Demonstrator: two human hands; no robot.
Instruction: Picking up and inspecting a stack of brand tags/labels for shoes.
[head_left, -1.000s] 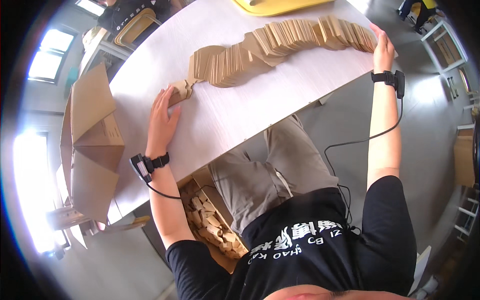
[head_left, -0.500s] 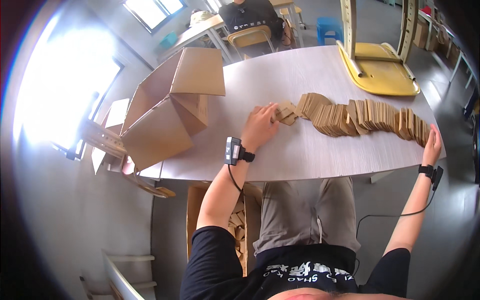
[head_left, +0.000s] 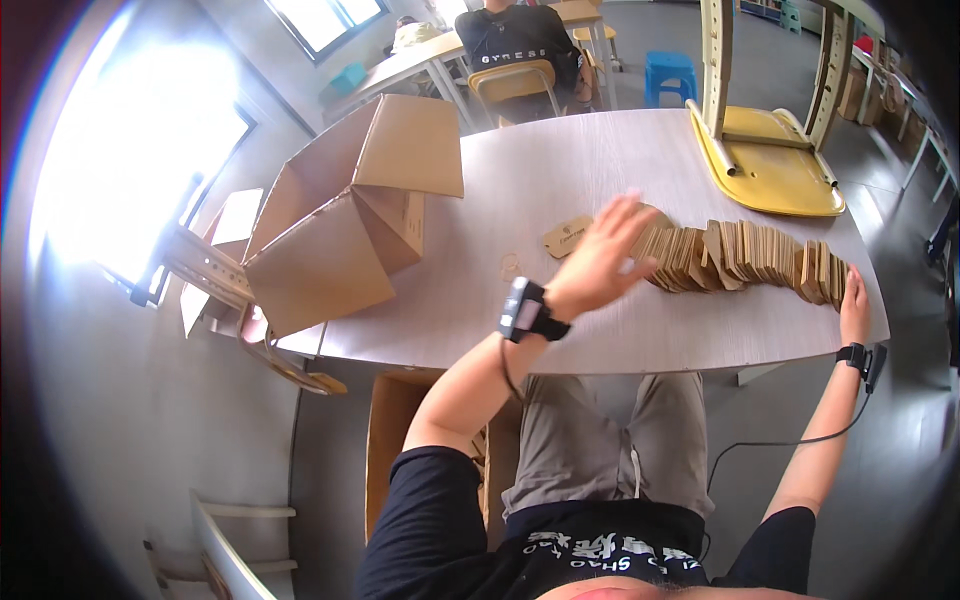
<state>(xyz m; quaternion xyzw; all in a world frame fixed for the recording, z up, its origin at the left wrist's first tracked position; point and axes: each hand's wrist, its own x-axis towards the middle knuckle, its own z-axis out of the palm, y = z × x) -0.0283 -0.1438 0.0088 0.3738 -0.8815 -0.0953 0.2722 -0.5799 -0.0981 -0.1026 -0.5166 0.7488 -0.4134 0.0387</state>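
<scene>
A long row of brown cardboard tags (head_left: 765,250) stands on edge, packed closely and slightly wavy across the table. My left hand (head_left: 603,258) is over the row's left end, fingers stretched and thumb apart, hiding part of the tags there. It holds nothing that I can see. Just beside it, one flat tag (head_left: 562,238) with dark print lies on the tabletop. A thin tan loop (head_left: 511,266), perhaps a rubber band, lies further left. At the other end, my right hand (head_left: 855,308) rests upright with straight fingers against the last tags.
An open cardboard box (head_left: 330,230) stands on the table's left. An upturned yellow chair (head_left: 770,170) lies on the far right of the tabletop (head_left: 450,320). Below the table edge, by my left arm, is another box (head_left: 385,440). A person (head_left: 515,45) sits beyond the table.
My left hand has moved right, from the loose tags onto the row's left end. The loose tags now show as one flat tag, and the tan loop is uncovered. My right hand stays at the row's end.
</scene>
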